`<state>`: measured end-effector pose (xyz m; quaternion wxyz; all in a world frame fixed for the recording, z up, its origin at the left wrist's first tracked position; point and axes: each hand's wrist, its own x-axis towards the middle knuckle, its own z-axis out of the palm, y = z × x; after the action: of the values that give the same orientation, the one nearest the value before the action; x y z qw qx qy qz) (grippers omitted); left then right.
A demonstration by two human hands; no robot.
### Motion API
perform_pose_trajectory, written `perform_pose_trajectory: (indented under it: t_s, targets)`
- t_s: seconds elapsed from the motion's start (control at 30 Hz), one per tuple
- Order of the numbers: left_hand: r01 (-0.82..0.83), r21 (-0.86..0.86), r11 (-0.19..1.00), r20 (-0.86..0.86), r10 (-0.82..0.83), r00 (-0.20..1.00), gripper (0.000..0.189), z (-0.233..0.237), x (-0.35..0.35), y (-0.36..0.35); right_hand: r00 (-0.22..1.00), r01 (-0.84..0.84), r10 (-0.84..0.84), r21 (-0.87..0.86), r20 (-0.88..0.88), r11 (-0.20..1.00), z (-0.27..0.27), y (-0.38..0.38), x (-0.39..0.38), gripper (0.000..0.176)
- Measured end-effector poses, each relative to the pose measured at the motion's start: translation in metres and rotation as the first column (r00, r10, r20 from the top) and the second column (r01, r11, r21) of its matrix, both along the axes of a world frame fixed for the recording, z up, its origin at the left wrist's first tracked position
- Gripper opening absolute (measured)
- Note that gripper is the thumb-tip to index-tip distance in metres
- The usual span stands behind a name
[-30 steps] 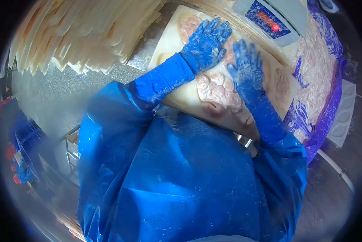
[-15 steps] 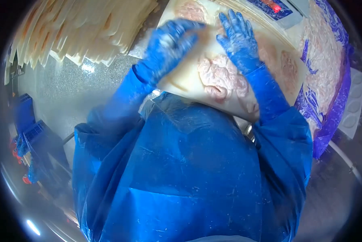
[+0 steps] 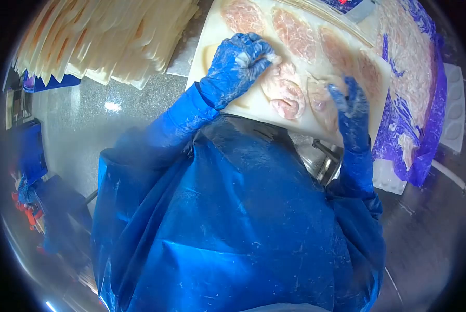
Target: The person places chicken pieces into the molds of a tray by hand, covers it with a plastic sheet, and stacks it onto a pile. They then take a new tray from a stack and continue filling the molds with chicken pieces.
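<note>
On a white board [image 3: 204, 65] lie several flat pale-pink meat pieces, among them one at the top left [image 3: 243, 16] and one beside it [image 3: 294, 34]. My left hand [image 3: 243, 60], in a blue glove smeared with white residue, pinches the upper left end of a crumpled meat piece [image 3: 285, 93]. To the right of that piece is another loose piece [image 3: 318, 99]. My right hand [image 3: 352, 106], gloved alike and slightly blurred, is at this second piece's right side, its fingers apart. Whether its fingertips touch the meat is unclear.
A thick stack of whitish boards [image 3: 103, 39] stands at the upper left, over a grey metal surface [image 3: 113, 117]. At the right, a heap of pale meat [image 3: 407, 62] lies on purple film [image 3: 435, 114]. Beyond it is a white moulded tray [image 3: 453, 109]. Blue crates are at far left.
My right hand has moved down and right, uncovering flat pieces at the board's top. My left hand has moved slightly right and closed on meat. The crumpled meat now shows as two more separate pieces.
</note>
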<state>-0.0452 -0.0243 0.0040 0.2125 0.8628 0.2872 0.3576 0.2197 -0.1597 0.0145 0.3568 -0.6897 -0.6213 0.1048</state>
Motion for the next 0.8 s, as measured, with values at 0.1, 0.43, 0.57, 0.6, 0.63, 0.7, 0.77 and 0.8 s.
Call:
perform_pose_trajectory:
  t_s: [0.1,0.43,0.57,0.6,0.63,0.7,0.77,0.8]
  targets:
    - [0.025,-0.144,0.989,0.099,-0.011,0.995,0.012,0.011,0.008,0.0,0.758,-0.087,-0.064,-0.198,-0.649,0.976,0.022,-0.013,0.014,0.026]
    - [0.368,-0.647,0.668,0.449,-0.056,0.892,0.02,0.04,0.002,0.011,0.907,-0.363,0.394,0.197,-0.146,0.91,0.008,0.043,-0.066,0.043]
    - [0.385,-0.617,0.687,0.448,-0.096,0.889,0.024,0.045,-0.025,0.011,0.849,-0.298,0.251,-0.029,-0.464,0.954,0.036,0.048,-0.093,0.036]
    - [0.332,-0.656,0.678,0.406,-0.054,0.912,0.024,0.054,-0.034,0.008,0.773,-0.412,0.323,-0.045,-0.546,0.91,0.041,0.05,-0.087,0.034]
    - [0.276,-0.692,0.667,0.362,-0.011,0.932,0.024,0.058,-0.044,0.007,0.681,-0.522,0.381,-0.05,-0.625,0.852,0.044,0.051,-0.085,0.032]
    - [0.246,-0.705,0.666,0.321,-0.01,0.947,0.025,0.052,-0.062,0.017,0.628,-0.533,0.433,0.049,-0.647,0.845,0.042,0.048,-0.098,0.031]
    - [0.281,-0.695,0.662,0.344,-0.036,0.938,0.026,0.045,-0.077,0.022,0.513,-0.526,0.145,-0.176,-0.846,0.832,0.05,0.041,-0.116,0.032]
    - [0.159,-0.793,0.589,0.223,0.037,0.974,0.028,0.053,-0.077,0.022,0.62,-0.504,0.09,-0.306,-0.78,0.808,0.052,0.033,-0.123,0.033]
